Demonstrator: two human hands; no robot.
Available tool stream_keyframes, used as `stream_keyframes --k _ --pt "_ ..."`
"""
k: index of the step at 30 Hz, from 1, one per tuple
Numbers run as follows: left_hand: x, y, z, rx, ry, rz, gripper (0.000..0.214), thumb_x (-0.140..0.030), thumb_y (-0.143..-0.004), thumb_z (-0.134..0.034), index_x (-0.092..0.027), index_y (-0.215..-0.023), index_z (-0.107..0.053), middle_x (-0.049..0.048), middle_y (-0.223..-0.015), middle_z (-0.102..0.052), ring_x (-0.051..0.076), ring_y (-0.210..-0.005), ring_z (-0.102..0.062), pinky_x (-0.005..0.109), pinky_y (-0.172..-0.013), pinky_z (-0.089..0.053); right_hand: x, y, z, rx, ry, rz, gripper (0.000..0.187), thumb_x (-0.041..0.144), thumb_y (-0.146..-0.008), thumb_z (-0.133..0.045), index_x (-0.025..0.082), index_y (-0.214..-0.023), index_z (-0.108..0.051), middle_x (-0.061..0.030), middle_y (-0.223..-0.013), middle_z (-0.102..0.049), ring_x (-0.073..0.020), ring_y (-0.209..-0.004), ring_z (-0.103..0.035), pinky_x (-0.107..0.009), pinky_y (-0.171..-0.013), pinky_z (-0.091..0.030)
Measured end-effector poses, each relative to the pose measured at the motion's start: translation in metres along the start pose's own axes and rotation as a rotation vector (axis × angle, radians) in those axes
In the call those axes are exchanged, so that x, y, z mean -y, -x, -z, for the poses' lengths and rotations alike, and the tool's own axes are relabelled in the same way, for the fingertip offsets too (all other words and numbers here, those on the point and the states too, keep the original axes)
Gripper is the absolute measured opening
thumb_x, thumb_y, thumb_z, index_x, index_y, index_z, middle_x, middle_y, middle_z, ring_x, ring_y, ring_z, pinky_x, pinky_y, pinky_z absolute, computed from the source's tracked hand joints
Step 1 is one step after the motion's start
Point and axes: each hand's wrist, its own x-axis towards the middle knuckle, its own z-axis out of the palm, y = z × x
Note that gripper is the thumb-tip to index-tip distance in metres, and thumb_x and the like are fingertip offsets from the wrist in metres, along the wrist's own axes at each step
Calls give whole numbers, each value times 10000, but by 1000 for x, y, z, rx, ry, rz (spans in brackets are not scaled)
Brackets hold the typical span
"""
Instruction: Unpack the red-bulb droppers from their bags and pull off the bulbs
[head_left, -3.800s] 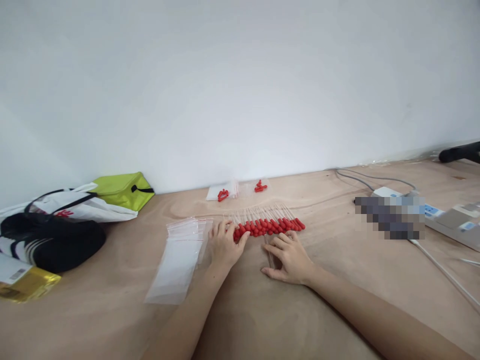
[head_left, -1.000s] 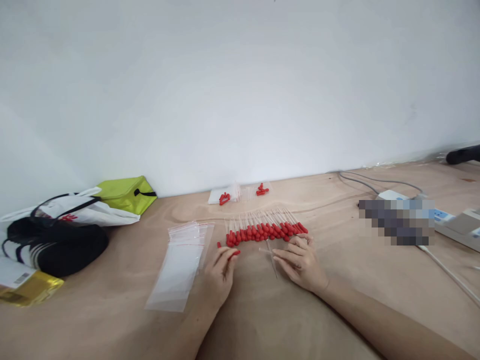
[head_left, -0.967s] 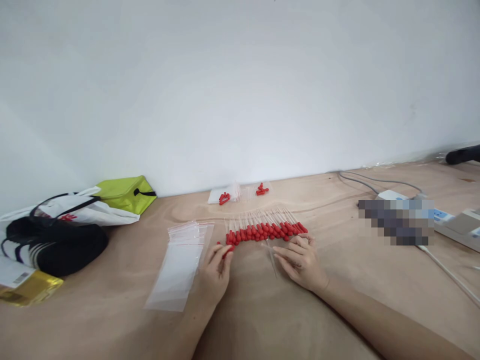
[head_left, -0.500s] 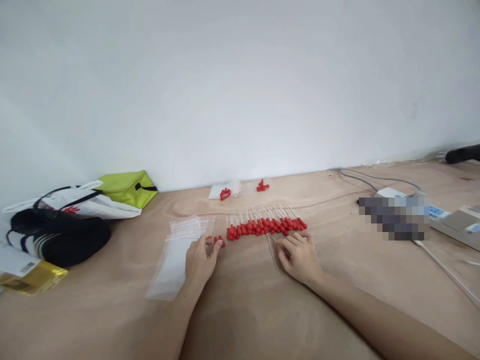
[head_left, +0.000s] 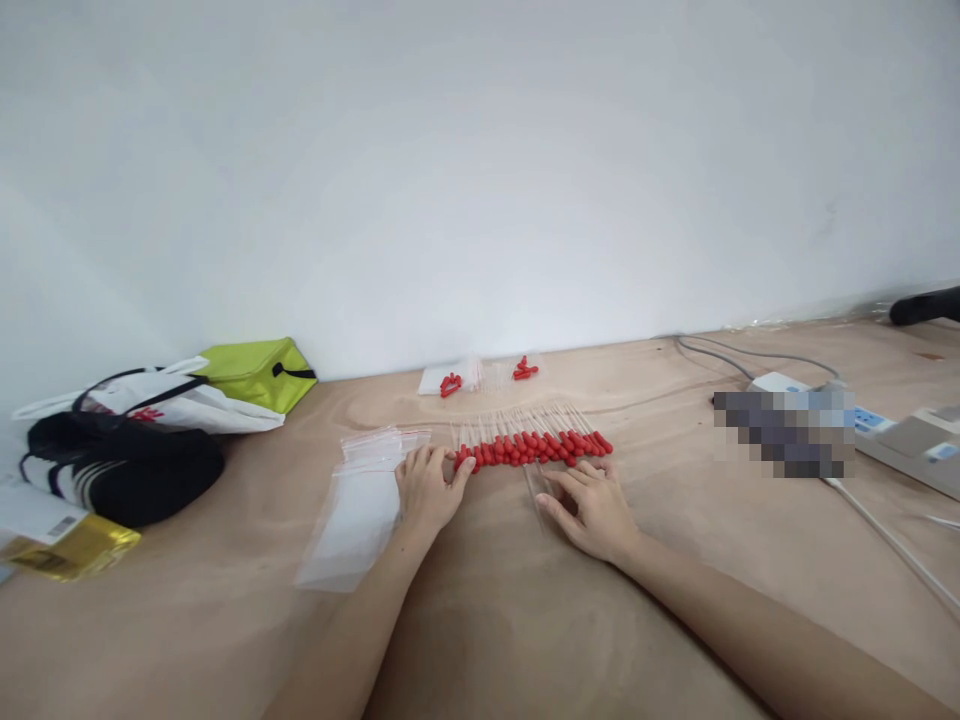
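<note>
A row of thin pale sticks with red tips (head_left: pixel 525 447) lies on the wooden table, tips toward me. My left hand (head_left: pixel 429 488) is at the row's left end, fingers bent and thumb against the nearest red tips, closed about them; its fingertips are partly hidden. At the row's right part, my right hand (head_left: pixel 594 508) rests low with fingers loosely bent and the thumb apart from them. A narrow clear plastic piece (head_left: pixel 534 497) lies just left of its thumb. Beside my left hand are flat clear zip bags (head_left: pixel 349 515), spread on the table.
Small bags with red pieces (head_left: pixel 451 384) lie near the wall. At left are a black cap (head_left: pixel 150 475), a white bag (head_left: pixel 232 412), a lime-green bag (head_left: pixel 259 370) and a yellow packet (head_left: pixel 82 553). A power strip (head_left: pixel 870 420) with cables stands at right.
My left hand has moved right and slightly forward, bringing the loose red tips by its thumb up to the row's left end. My right thumb has spread a little away from the fingers.
</note>
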Motion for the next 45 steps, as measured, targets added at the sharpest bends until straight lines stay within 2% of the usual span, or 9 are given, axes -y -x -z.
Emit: stream_keyframes --k 4,9,11,16,20,25,30,35,45 --pt "-2 -4 -8 -39 12 -2 211 -383 -781 -504 -191 -724 -570 49 -861 -605 241 -867 -509 365 -749 -351 -2 -2 -1 -11 -36 -57 290 360 -868 -378 192 -964 -593 -27 -677 -623 -161 -699 -531 -338 -747 -289" --pt "2 8 -10 -315 58 29 172 -337 -787 -502 -188 -738 -573 72 -913 -610 254 -904 -507 387 -782 -344 -6 -2 -1 -68 -71 -76 243 326 -850 -413 190 -983 -565 -27 -724 -627 -165 -712 -540 -344 -757 -310" --pt "5 18 -6 -363 110 -24 163 -328 -797 -492 -187 -773 -569 75 -901 -613 243 -888 -515 377 -780 -348 -10 0 -1 -107 -66 -62 241 322 -841 -424 194 -999 -553 -35 -766 -626 -171 -738 -543 -344 -756 -323" --pt "5 40 7 -207 265 -321 103 -274 -824 -474 -215 -817 -558 25 -830 -641 194 -856 -540 337 -774 -338 -18 10 3 -186 -44 28 342 359 -806 -479 180 -1095 -513 -98 -996 -578 -209 -942 -516 -359 -791 -355" --pt "-1 42 11 -157 331 -441 107 -256 -823 -493 -222 -748 -562 -13 -764 -666 166 -778 -555 331 -754 -317 -14 9 9 -86 -14 170 435 414 -776 -534 220 -1163 -492 -83 -1075 -557 -217 -1006 -482 -399 -869 -315" --pt "-7 40 11 -90 389 -490 154 -280 -832 -489 -239 -724 -592 -35 -739 -687 155 -746 -556 340 -762 -310 -5 3 6 -59 5 276 274 295 -841 -480 245 -1103 -542 -22 -923 -635 -180 -966 -493 -439 -950 -201" --pt "-12 41 12 -19 403 -473 137 -234 -826 -481 -237 -755 -598 -23 -791 -690 155 -780 -558 356 -796 -318 -5 3 0 -21 25 303 205 246 -838 -472 241 -993 -607 -1 -715 -608 -152 -786 -488 -445 -935 -208" --pt "-20 40 13 33 347 -504 192 -303 -791 -536 -240 -959 -602 18 -956 -665 181 -895 -539 374 -857 -312 -5 3 -2 -4 -7 293 185 215 -843 -433 225 -876 -615 -11 -737 -583 -150 -759 -455 -425 -914 -230" --pt "-21 41 7 14 334 -609 130 -258 -830 -494 -213 -827 -617 -6 -795 -670 148 -774 -539 368 -867 -319 2 3 0 66 -74 332 167 198 -842 -417 199 -894 -575 5 -729 -584 -139 -781 -470 -432 -947 -185"
